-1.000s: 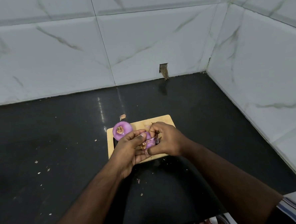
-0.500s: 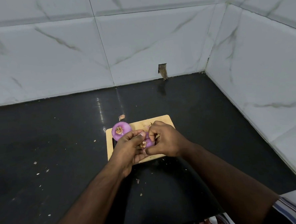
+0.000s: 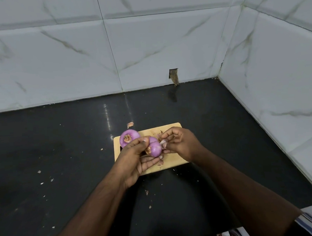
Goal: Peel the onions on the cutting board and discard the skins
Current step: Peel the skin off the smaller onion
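Onion (image 3: 155, 149) now more exposed than half second ago, cradled in left hand (image 3: 136, 160) above cutting board (image 3: 174, 159). Right hand (image 3: 180, 143) drawn slightly rightward, pinching pale skin strip (image 3: 162, 141) coming off. Second onion (image 3: 129, 137) resting on board's far left corner. Peeling likely near end; discarding skins remains.

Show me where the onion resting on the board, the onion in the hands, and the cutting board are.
resting onion (image 3: 130, 138): head view, its purple top.
held onion (image 3: 155, 149): head view, its peeled side.
cutting board (image 3: 172, 160): head view, bare wood.
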`<state>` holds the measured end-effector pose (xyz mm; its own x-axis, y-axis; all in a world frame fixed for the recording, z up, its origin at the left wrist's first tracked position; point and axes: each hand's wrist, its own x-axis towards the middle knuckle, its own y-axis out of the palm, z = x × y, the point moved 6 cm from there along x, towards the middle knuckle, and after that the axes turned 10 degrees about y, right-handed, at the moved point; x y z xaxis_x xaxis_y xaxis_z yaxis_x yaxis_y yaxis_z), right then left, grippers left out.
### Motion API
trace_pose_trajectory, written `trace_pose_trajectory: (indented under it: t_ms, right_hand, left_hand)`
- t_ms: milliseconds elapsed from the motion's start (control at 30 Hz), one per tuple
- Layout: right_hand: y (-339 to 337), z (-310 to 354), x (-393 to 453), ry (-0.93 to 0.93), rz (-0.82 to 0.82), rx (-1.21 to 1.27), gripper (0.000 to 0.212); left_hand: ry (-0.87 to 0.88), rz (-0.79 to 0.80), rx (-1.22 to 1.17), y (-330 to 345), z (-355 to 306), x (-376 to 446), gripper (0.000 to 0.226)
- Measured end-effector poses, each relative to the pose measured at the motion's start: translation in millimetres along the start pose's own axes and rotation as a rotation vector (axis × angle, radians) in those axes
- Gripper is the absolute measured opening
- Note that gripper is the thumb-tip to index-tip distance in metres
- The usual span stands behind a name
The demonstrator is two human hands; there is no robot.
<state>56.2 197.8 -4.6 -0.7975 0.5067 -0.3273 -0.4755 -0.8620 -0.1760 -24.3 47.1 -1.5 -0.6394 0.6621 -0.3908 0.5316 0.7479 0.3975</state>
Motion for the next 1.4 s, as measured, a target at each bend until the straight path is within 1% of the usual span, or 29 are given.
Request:
trace_pose_trajectory:
  t_ms: [167,233,300,367,433,467,500,533,600,633,700,767,833,967,1033,1167,1300,1400]
  right_hand:
    - [-4.5,-8.3,10.9,-0.012,-0.153,-0.187,0.014]
    - [-4.4,-9.5,11.3,0.005,-0.145,-0.174,0.009]
    - [-0.8,-6.1,9.3,0.006,-0.106,-0.207,0.009]
    - [2.0,-3.2,9.2,-0.025,-0.093,-0.342,0.011]
    - [-0.6,4.6,7.5,-0.070,-0.142,-0.463,0.017]
    - [-3.3,10.4,5.3,-0.091,-0.182,-0.472,0.020]
    - [-5.2,15.9,1.8,-0.110,-0.205,-0.450,0.021]
    - [-4.3,20.5,-2.8,-0.128,-0.188,-0.398,0.022]
    - [5.9,26.4,-12.2,-0.158,-0.065,-0.333,0.031]
    - [12.6,27.4,-16.2,-0.177,-0.019,-0.355,0.038]
    - [19.9,27.0,-18.6,-0.213,-0.031,-0.382,0.045]
    - [19.9,29.2,-18.7,-0.234,-0.082,-0.329,0.041]
    - [19.3,32.4,-18.4,-0.236,-0.095,-0.312,0.036]
    - [21.4,31.3,-12.7,-0.150,0.021,-0.273,0.034]
    - [21.9,30.7,-10.0,-0.119,0.049,-0.290,0.035]
    - [21.8,28.3,-7.2,-0.061,0.077,-0.297,0.041]
    - [23.3,25.8,-5.6,-0.061,0.066,-0.289,0.035]
    - [23.3,25.6,-6.8,-0.068,0.050,-0.283,0.035]
  left_hand:
    - [-0.004,0.012,-0.017,1.5,-2.6,-2.2,0.021]
    - [0.005,-0.003,-0.033,-0.7,-4.7,-1.1,0.020]
    - [0.001,-0.016,-0.052,-2.2,-5.2,0.1,0.017]
    - [-0.018,-0.015,-0.071,-1.2,-3.8,0.5,0.017]
    - [-0.027,-0.009,-0.081,0.2,-2.6,0.0,0.021]
    - [-0.027,-0.009,-0.084,-0.1,-2.5,0.1,0.023]
    - [-0.024,-0.010,-0.082,-0.1,-2.4,0.3,0.024]
    - [-0.017,-0.011,-0.078,-0.8,-2.1,1.1,0.024]
    - [0.006,-0.009,-0.067,-1.9,-1.7,3.4,0.023]
    - [0.017,-0.002,-0.056,-1.8,-1.2,4.4,0.026]
    - [0.034,0.012,-0.023,-0.9,-0.5,6.4,0.031]
    - [0.056,0.015,0.005,-1.8,-1.2,8.3,0.034]
    - [0.063,0.021,0.017,-2.4,-1.9,8.9,0.038]
    - [0.063,0.022,0.058,-3.6,1.6,7.9,0.044]
    - [0.062,0.011,0.058,-4.9,3.2,7.8,0.047]
    - [0.076,0.002,0.060,-7.1,4.4,8.2,0.043]
    - [0.082,0.021,0.079,-8.4,5.5,10.3,0.050]
    - [0.081,0.023,0.092,-11.6,6.8,12.4,0.053]
